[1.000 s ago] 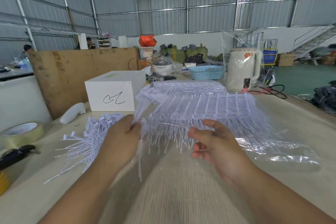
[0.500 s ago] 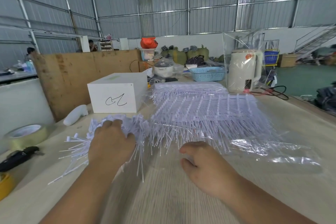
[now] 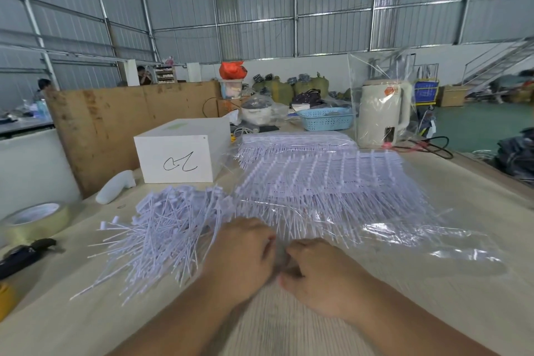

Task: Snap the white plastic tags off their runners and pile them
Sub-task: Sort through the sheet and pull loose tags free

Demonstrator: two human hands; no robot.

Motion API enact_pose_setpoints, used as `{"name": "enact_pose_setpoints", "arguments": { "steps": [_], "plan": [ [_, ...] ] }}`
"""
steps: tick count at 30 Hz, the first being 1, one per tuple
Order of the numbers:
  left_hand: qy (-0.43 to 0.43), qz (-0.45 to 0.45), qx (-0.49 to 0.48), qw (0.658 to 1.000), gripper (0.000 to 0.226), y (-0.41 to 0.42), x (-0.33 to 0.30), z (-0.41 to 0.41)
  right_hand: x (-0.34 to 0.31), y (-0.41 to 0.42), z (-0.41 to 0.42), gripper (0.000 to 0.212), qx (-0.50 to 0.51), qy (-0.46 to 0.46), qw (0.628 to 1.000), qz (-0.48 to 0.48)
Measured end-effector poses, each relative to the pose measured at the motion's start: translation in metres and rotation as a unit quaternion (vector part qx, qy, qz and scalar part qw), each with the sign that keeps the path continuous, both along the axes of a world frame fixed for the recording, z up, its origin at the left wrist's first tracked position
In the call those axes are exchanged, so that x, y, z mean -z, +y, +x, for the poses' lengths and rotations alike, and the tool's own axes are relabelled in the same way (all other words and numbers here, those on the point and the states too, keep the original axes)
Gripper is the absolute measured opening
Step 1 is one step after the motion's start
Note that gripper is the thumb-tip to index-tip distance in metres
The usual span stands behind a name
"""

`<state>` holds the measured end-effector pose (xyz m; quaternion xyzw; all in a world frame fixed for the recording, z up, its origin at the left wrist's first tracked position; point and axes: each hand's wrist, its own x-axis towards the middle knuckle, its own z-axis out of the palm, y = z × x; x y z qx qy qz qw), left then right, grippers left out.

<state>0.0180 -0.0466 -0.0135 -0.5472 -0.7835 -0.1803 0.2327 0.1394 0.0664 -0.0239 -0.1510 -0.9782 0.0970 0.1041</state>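
at the near centre of the table [image 3: 433, 312] both hands meet, knuckles toward the camera. left hand [image 3: 242, 251] has fingers curled down; right hand [image 3: 320, 272] has fingers curled inward, thumb tips nearly touching the left's. motion blur at the contact point, so cannot tell what, if anything, they pinch. just left of the left hand lies the pile of loose white tags [image 3: 161, 228], stems fanned toward the near left. just beyond the hands, tags on their runners [image 3: 326, 182] lie in rows on a clear plastic bag [image 3: 433, 237], a second stack behind. far left: white box [image 3: 182, 153], tape roll [image 3: 34, 220]. far right: bagged white kettle [image 3: 381, 113], blue basket [image 3: 326, 118].
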Motion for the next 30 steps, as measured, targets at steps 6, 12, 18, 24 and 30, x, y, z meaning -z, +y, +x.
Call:
{"name": "enact_pose_setpoints", "arguments": {
  "steps": [6, 12, 18, 24, 30],
  "plan": [
    [-0.023, -0.069, -0.1, 0.992, 0.022, 0.033, 0.003, -0.003, -0.005, 0.005, 0.002, 0.03, 0.011, 0.037, 0.999, 0.005],
    [-0.132, -0.101, -0.233, 0.958, 0.021, 0.051, -0.001, -0.009, -0.007, 0.011, 0.005, 0.021, -0.002, 0.057, 0.998, -0.006],
    [-0.151, -0.048, -0.175, 0.972, 0.024, 0.048, 0.001, -0.006, 0.0, 0.019, 0.003, 0.014, -0.032, 0.057, 0.997, -0.031],
    [-0.132, -0.026, -0.126, 0.983, 0.026, 0.047, 0.001, 0.012, 0.004, 0.024, -0.003, 0.009, -0.048, 0.096, 0.991, -0.083],
    [-0.133, -0.041, -0.057, 0.989, 0.026, 0.039, -0.002, 0.019, 0.007, 0.032, -0.002, 0.04, -0.027, 0.112, 0.986, -0.124]
  ]
}}
